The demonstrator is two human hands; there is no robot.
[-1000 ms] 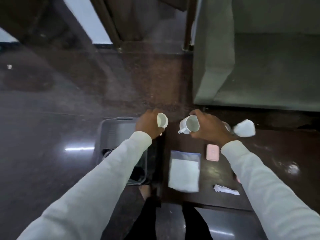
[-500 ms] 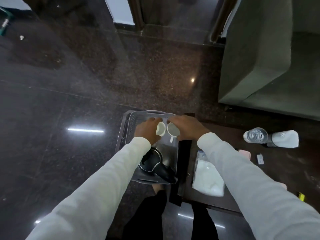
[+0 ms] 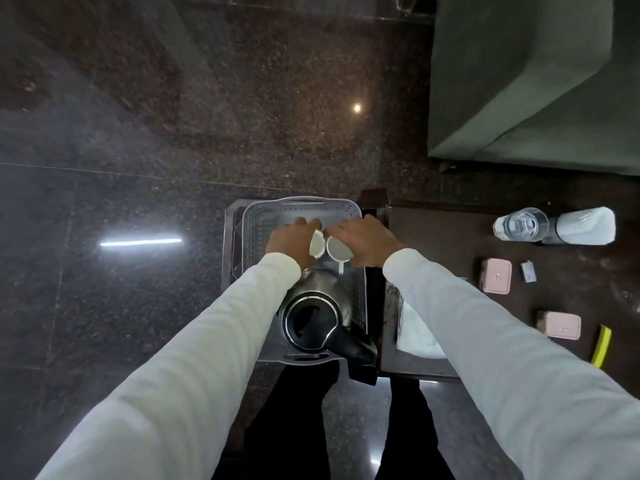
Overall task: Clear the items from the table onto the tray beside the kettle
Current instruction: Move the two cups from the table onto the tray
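The fingers of the left hand (image 3: 292, 242) curl round a white cup (image 3: 317, 244), tipped on its side with the mouth facing right. The right hand (image 3: 363, 240) grips a second cup (image 3: 337, 251) from above by the rim, its handle pointing back at the person. The two cups are touching or very nearly so, low over the far half of the grey tray (image 3: 301, 206), just beyond the kettle (image 3: 313, 313).

They look like small ceramic cups: light, stiff, glazed and so a bit slippery, and likely to chip if knocked together. A grip across the rim or body suits them better than the thin handle.

On the table (image 3: 450, 237) to the right a bottle (image 3: 521, 225), two pink cases (image 3: 497, 275) and a white packet (image 3: 417, 332) still wait.
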